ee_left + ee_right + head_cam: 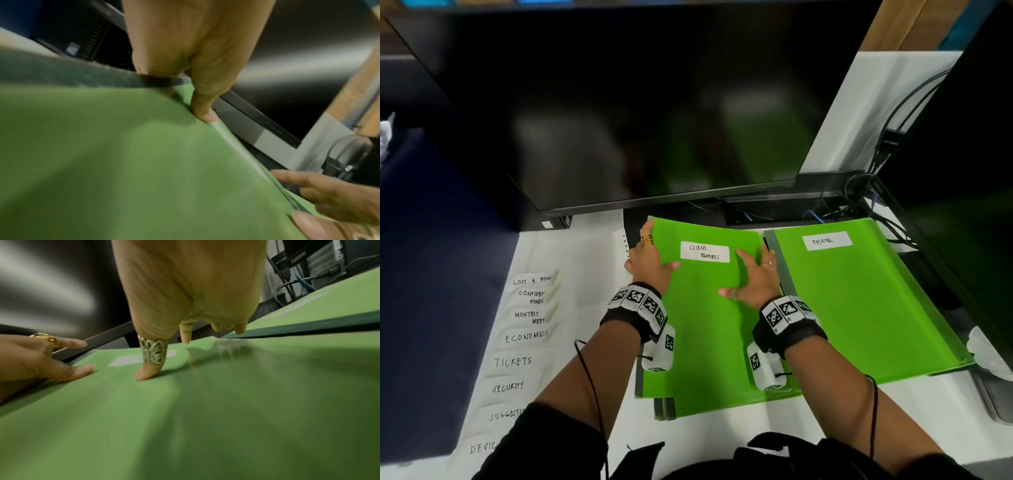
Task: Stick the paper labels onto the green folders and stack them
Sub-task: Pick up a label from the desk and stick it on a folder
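Head view showed unused labels [522, 337] lined along the surface's left edge. The left hand [650, 262] gripped the CLIENT REPORTS folder [702, 325] at its far-left corner; the right hand [753, 279] pressed flat on it. The PAYROLL folder [859, 301] lay labelled rightward. Judged barely begun.

Your forearms reach forward side by side, each wrist strapped with a black band carrying coded marker blocks. Your left hand [646, 262] grips the far-left corner of the green folder [705, 325], fingers [202, 104] hooked over its edge, thumb on top, gold rings on one finger. Your right hand [753, 279] lies flat on the cover, fingers spread, thumb [149, 366] with a silver filigree ring pressed down.
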`<control>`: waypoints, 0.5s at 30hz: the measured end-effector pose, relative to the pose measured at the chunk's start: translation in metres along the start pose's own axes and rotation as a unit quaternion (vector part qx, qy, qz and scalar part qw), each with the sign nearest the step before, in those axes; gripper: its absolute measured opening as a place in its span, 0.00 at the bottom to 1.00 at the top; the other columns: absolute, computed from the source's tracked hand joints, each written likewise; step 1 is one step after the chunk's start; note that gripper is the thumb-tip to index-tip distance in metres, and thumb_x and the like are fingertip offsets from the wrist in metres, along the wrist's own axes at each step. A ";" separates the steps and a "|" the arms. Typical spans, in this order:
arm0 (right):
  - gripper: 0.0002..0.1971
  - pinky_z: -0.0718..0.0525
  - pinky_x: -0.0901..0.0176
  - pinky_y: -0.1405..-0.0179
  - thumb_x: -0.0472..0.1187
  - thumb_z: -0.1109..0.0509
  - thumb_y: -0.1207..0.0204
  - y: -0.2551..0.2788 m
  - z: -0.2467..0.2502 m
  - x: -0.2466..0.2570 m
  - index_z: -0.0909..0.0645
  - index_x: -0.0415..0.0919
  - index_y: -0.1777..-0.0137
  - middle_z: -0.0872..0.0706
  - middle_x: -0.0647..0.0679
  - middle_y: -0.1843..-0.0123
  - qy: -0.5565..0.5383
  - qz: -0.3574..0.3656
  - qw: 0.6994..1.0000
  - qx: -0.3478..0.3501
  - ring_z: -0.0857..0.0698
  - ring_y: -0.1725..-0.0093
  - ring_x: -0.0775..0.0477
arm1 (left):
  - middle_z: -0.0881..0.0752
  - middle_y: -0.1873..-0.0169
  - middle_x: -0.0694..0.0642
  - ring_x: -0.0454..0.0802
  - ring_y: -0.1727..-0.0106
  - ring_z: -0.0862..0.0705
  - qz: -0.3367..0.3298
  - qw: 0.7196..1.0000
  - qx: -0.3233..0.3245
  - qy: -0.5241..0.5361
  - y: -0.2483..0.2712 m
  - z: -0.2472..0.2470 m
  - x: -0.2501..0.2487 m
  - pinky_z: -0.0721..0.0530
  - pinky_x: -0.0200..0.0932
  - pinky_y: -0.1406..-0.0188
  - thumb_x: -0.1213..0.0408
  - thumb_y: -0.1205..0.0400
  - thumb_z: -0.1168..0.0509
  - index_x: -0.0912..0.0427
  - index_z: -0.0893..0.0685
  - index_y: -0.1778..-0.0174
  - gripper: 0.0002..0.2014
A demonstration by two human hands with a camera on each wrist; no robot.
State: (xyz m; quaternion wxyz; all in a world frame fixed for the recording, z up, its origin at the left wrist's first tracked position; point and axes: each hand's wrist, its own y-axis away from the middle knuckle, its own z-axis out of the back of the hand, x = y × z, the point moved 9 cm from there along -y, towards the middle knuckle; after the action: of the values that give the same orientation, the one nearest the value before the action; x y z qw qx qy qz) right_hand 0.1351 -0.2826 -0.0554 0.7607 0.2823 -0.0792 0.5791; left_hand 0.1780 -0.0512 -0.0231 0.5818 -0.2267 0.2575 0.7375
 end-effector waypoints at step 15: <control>0.42 0.44 0.39 0.20 0.56 0.26 0.30 0.010 0.060 -0.036 0.43 0.57 0.19 0.50 0.34 0.17 0.005 -0.081 0.987 -0.138 0.47 0.19 0.30 | 0.19 0.40 0.55 0.51 0.38 0.21 -0.099 0.973 0.175 0.111 -0.001 -0.022 -0.037 0.24 0.49 0.31 0.52 0.18 0.37 0.64 0.34 0.23 0.31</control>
State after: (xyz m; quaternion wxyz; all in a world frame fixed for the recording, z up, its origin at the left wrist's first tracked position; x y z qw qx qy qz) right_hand 0.1266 -0.3421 -0.0187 0.8372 0.1774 -0.1311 0.5005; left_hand 0.1883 -0.0928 -0.0165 0.6501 -0.2262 0.4221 0.5900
